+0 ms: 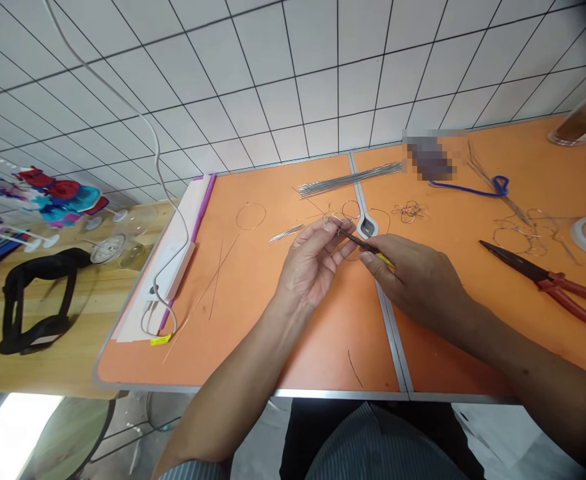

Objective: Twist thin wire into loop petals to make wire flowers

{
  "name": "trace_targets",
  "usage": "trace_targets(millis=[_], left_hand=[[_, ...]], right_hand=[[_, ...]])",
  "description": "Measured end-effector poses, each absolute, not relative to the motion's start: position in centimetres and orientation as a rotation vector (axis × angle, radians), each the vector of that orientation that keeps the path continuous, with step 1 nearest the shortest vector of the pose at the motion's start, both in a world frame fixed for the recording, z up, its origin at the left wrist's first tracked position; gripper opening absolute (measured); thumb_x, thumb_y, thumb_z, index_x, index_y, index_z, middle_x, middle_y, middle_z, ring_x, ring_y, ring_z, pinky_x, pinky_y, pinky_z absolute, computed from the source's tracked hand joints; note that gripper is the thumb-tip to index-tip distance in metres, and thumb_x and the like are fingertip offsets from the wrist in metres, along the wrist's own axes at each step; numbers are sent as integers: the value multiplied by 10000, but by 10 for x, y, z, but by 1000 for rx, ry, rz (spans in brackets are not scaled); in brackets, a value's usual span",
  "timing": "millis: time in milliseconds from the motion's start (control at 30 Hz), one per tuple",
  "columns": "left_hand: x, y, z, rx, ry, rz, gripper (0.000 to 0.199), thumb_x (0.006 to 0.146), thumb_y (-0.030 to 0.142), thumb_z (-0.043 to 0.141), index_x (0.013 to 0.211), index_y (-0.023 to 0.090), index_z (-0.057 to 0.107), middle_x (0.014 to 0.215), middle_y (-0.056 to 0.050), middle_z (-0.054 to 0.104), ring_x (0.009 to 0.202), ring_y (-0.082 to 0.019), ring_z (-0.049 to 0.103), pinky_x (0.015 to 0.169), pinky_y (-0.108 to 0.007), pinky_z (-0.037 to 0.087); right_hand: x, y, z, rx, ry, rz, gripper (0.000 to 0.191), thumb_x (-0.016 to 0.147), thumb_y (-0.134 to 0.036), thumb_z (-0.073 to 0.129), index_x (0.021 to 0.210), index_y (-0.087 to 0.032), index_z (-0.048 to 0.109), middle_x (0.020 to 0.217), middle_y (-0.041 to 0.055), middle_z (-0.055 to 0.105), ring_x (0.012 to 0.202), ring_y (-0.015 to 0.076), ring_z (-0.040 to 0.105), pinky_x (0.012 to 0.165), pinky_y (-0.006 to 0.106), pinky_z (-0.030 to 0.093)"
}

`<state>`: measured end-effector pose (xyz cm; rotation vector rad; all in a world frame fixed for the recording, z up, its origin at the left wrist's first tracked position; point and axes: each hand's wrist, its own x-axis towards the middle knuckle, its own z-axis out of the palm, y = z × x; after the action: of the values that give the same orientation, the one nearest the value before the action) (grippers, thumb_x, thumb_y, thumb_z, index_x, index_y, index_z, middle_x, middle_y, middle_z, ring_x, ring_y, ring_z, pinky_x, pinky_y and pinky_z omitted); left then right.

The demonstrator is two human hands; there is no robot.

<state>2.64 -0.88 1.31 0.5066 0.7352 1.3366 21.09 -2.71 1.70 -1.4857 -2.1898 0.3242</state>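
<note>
Left hand (310, 257): palm turned up, I see thumb and fingertips narrowed around a small piece of fine wire (339, 231); its exact shape is too small for me to make out.
Right hand (413, 270): fingers closed on the yellow handle of a slim dark tool (363, 244), the thumb lying along it.
Fine wire: at the left fingertips, just where the tool's tip reaches; I cannot tell whether the tip touches it.
Orange table (293, 347): both hands are above it, near the seam between its two halves.
Beyond the hands: I have a bundle of straight metal wires (350, 180) lying across the seam, with a small wire tangle (409, 212) nearer, to its right.
Right side: red-handled pliers (537, 270) lie with jaws together, near a white roll (577, 239).
Left side: I see a thin wire ring (251, 231) lying flat, and farther left a white power strip (177, 277).
</note>
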Motion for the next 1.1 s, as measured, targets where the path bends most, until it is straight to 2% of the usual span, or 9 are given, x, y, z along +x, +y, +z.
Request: trace_targets(millis=[267,533,667,767,867,967,1100], left_hand=[[25,-8,14,526,742,1322,89,881,210,866,858,165,793,982,-51,790,1082,-204,771,986,-341,627],[25,-9,15,522,777,1314,93,889,217,848,852,171,776,985,-59,808,1086,-207,785,992,-330,625],[24,-7,14,519,799,1342,94,907,214,829,866,169,758,967,-49,806,1043,-193,800,1026,-344,617],[22,-5,12,506,824,1354,133,901,234,850,873,171,736,966,-55,822,998,-192,818,1038,-355,616],[22,-4,11,526,833,1331,178,881,266,886,876,170,736,940,-68,836,923,-187,823,966,-334,636],[25,-6,11,587,838,1287,208,853,292,919,874,170,752,909,-67,835,889,-181,816,897,-306,644],[32,-12,9,647,854,1206,245,812,316,955,855,171,762,883,-55,818,875,-178,803,851,-294,645]], right_hand=[[215,-25,21,-1447,-2203,429,286,1131,-372,495,1090,-246,748,988,37,787,816,229,693,657,339,407],[217,-25,17,-1426,-2210,367,262,1126,-356,507,1132,-256,748,1011,35,800,862,246,721,645,343,399],[216,-24,16,-1433,-2191,366,160,1072,-326,593,1017,-250,723,931,29,787,795,236,699,628,342,390],[218,-21,15,-1376,-2079,353,119,1024,-311,658,930,-245,686,882,33,763,773,229,689,657,354,441],[221,-16,15,-1316,-1844,304,87,1001,-335,712,1033,-254,706,1018,62,784,869,244,715,768,386,532],[223,-11,19,-1333,-1686,416,204,980,-369,761,1146,-265,706,1193,85,796,944,250,725,840,413,586],[222,-8,24,-1315,-1629,621,261,910,-424,845,1055,-265,697,1220,99,815,942,264,724,862,455,618]])
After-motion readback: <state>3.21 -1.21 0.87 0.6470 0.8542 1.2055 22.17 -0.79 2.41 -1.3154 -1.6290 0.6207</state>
